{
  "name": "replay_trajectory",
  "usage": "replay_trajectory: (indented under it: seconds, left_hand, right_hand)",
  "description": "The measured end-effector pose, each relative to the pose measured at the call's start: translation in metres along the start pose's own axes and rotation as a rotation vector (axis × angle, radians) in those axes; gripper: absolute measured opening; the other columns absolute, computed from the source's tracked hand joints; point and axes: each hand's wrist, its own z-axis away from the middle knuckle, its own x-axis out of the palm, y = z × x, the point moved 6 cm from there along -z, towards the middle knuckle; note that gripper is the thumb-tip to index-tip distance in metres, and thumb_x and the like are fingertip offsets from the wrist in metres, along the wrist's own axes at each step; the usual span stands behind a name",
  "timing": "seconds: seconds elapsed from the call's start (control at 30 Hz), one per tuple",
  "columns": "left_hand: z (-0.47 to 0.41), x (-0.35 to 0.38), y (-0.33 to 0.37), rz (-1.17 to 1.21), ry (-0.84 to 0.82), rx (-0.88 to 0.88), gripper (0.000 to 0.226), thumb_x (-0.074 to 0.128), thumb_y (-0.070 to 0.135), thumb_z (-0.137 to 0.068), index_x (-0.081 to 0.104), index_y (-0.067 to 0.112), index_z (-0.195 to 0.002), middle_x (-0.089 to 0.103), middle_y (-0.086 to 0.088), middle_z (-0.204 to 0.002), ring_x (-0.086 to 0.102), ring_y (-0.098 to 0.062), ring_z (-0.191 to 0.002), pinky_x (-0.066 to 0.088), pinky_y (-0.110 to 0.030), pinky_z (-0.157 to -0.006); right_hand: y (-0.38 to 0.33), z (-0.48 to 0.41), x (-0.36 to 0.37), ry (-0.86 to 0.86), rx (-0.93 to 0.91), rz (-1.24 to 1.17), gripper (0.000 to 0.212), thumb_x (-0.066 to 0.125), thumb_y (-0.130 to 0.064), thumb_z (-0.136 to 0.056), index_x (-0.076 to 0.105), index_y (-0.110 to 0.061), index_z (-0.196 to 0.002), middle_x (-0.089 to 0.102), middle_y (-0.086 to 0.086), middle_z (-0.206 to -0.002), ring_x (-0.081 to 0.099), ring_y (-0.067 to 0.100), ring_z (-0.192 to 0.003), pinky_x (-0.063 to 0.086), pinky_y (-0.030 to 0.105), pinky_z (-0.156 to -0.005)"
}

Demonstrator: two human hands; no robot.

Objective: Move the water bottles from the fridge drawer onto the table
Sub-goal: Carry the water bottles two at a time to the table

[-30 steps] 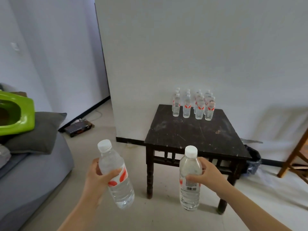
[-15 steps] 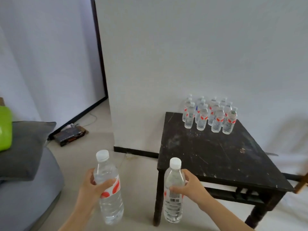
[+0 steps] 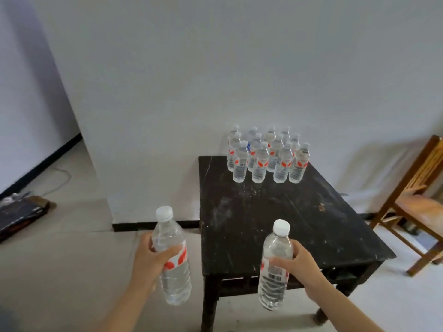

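White plaster wall (image 3: 215,68) fills the background of the head view, with a pale floor (image 3: 72,248) below it and a scuffed black wooden table (image 3: 311,224) standing against the wall. At the table's far edge, toward its far left corner, a cluster of water bottles (image 3: 266,159) stands upright in tight rows, touching or nearly so. The near half of the tabletop carries nothing but scratches.

The left hand (image 3: 148,262) is wrapped round the middle of a clear bottle with a red label (image 3: 176,283), which tilts slightly and hangs over the floor just off the table's left edge. The right hand (image 3: 304,267) grips a second bottle (image 3: 278,245) round its upper body, barcode toward the camera, held in front of the table's near edge and not resting on it. Both caps are on.

Compared with a second ago, the table has grown larger and swung to the centre of the view: the person has walked up to it, and the grey sofa and green object seen earlier on the left have dropped out of sight. A wooden chair (image 3: 412,204) now shows at the right, and a dark flat box (image 3: 19,212) lies on the floor at the left.

I judge this the end of the carry: the bottles are within reach of the table, and setting them down beside the standing group comes next. No fridge drawer is in view.
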Motion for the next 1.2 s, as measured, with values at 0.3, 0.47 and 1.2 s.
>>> replay_trajectory:
  seconds: [0.3, 0.47, 1.2]
  left_hand:
    - [-0.138, 0.14, 0.036, -0.17, -0.052, 0.038, 0.058, 0.081, 0.022, -0.067, 0.042, 0.023, -0.109, 0.053, 0.003, -0.1, 0.054, -0.013, -0.088, 0.045, -0.019, -0.069]
    - [-0.209, 0.209, 0.061, -0.171, -0.062, 0.052, 0.059, 0.081, 0.018, -0.066, 0.04, 0.023, -0.109, 0.052, 0.005, -0.101, 0.052, -0.014, -0.097, 0.044, -0.027, -0.081]
    - [-0.359, 0.364, 0.032, -0.314, -0.521, -0.019, 0.063, 0.084, 0.021, -0.062, 0.044, 0.04, -0.106, 0.054, 0.017, -0.114, 0.053, -0.004, -0.108, 0.045, -0.015, -0.081]
  right_hand:
    - [-0.022, -0.173, -0.024, 0.084, 0.008, -0.21, 0.05, 0.078, -0.006, -0.069, 0.05, -0.014, -0.11, 0.063, 0.004, -0.1, 0.061, 0.018, -0.09, 0.048, 0.025, -0.064]
    - [-0.037, -0.274, -0.049, 0.141, 0.001, -0.218, 0.057, 0.081, -0.009, -0.065, 0.051, -0.015, -0.113, 0.063, 0.005, -0.104, 0.062, 0.022, -0.096, 0.052, 0.04, -0.083]
    - [-0.056, -0.47, -0.088, -0.224, -0.042, 0.035, 0.061, 0.081, -0.005, -0.064, 0.044, -0.032, -0.104, 0.058, -0.007, -0.11, 0.056, 0.016, -0.106, 0.044, 0.034, -0.095]
